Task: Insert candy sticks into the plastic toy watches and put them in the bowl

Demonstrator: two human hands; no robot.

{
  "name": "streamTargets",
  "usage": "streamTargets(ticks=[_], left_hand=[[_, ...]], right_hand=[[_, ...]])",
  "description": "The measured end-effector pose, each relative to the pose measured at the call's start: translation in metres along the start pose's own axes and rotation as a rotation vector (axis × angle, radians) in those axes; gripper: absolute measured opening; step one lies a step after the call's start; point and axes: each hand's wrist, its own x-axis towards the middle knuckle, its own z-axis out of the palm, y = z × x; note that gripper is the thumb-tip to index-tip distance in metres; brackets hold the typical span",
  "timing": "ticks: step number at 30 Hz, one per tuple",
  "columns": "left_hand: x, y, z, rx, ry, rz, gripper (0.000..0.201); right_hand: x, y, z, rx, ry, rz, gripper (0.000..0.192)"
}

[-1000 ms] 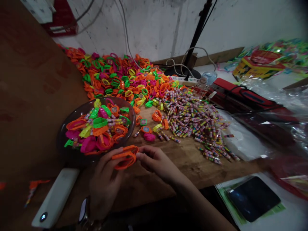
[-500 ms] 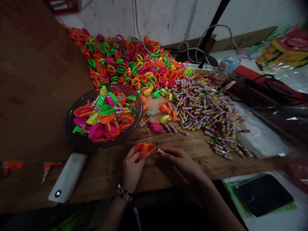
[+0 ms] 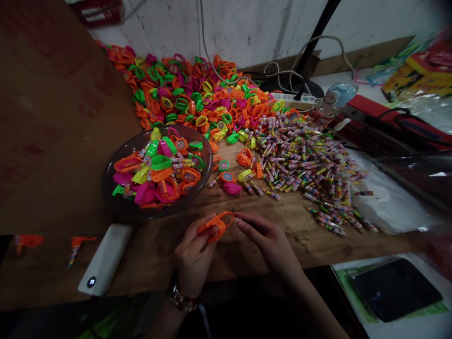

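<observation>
**Orange toy watch held between two hands at the table edge**

Lower centre of the frame: an orange toy watch is pinched by the left hand, fingers closed on its strap, while the right hand holds a small candy tube narrowly at its end. Above left sits a dark bowl of finished pieces; candy tubes lie right of centre, loose watches above. The tube could slip from so light a pinch. No writing is legible.
</observation>
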Motion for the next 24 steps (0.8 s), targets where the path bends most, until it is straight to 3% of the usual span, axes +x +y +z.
streamTargets(ticks=[5, 11, 13, 18, 22, 24], left_hand=[[-0.001, 0.004, -0.005, 0.057, -0.031, 0.100, 0.015], [0.004, 0.006, -0.015, 0.101, -0.050, 0.179, 0.020], [0.006, 0.007, -0.020, 0.106, -0.074, 0.237, 0.023], [0.013, 0.013, -0.034, 0.074, -0.141, 0.299, 0.024], [0.018, 0.016, -0.046, 0.087, -0.213, 0.258, 0.025], [0.020, 0.013, -0.050, 0.140, -0.244, 0.242, 0.024]], right_hand=[[-0.002, 0.002, 0.005, 0.025, 0.042, 0.039, 0.031], [0.001, -0.003, 0.004, 0.116, -0.041, 0.186, 0.033], [0.002, -0.006, 0.001, 0.158, -0.114, 0.219, 0.034], [0.003, -0.012, -0.005, 0.199, -0.459, 0.374, 0.033], [0.001, -0.012, 0.005, 0.307, -0.424, 0.417, 0.031], [0.002, -0.010, 0.013, 0.334, -0.403, 0.372, 0.031]])
